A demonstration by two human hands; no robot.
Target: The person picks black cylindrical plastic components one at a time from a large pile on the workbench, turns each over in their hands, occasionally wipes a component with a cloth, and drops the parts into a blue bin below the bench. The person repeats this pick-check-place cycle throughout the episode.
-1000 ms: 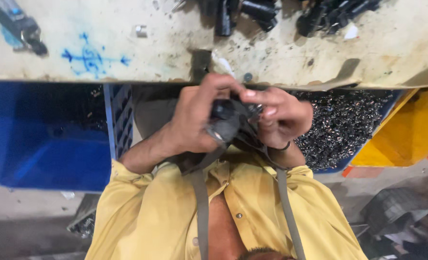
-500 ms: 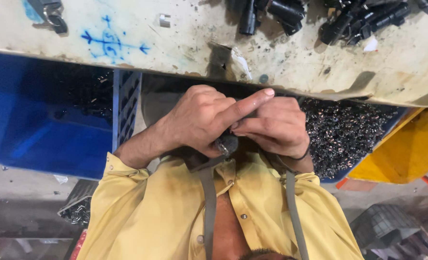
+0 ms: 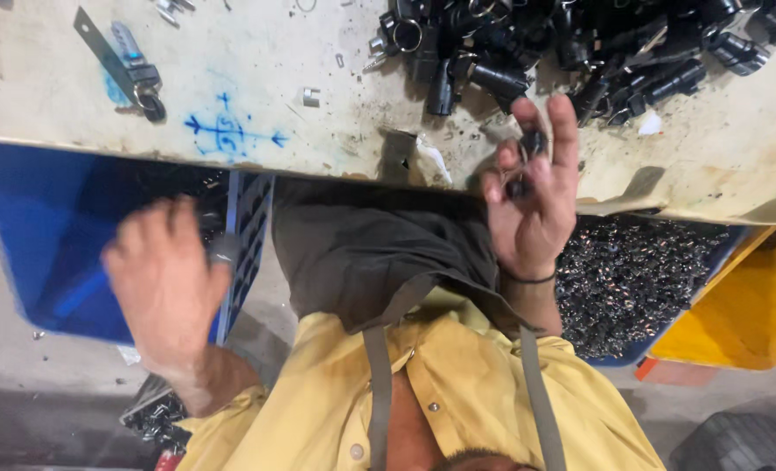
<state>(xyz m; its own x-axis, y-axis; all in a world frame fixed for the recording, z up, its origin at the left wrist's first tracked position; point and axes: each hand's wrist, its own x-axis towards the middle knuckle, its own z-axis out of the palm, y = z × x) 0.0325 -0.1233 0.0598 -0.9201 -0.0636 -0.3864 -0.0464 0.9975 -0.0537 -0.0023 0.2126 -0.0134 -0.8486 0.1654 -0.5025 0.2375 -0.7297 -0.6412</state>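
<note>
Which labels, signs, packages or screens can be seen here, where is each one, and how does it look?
Blue hand-drawn mark: on the worn workbench top near its front edge; crossing lines with arrow tips.
Small white scrap: on the bench beside the black parts; whether it is a label is unclear.
No packages or screens.

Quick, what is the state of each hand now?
Left hand: blurred over the blue plastic bin, cannot tell.
Right hand: holding a small black cylindrical part.

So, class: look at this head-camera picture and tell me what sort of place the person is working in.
Probably a small factory or assembly workshop. A worn, stained workbench carries a heap of black cylindrical parts, and a blue bin beneath it is full of small metal pieces. The right hand holds small parts at the bench edge.
</note>
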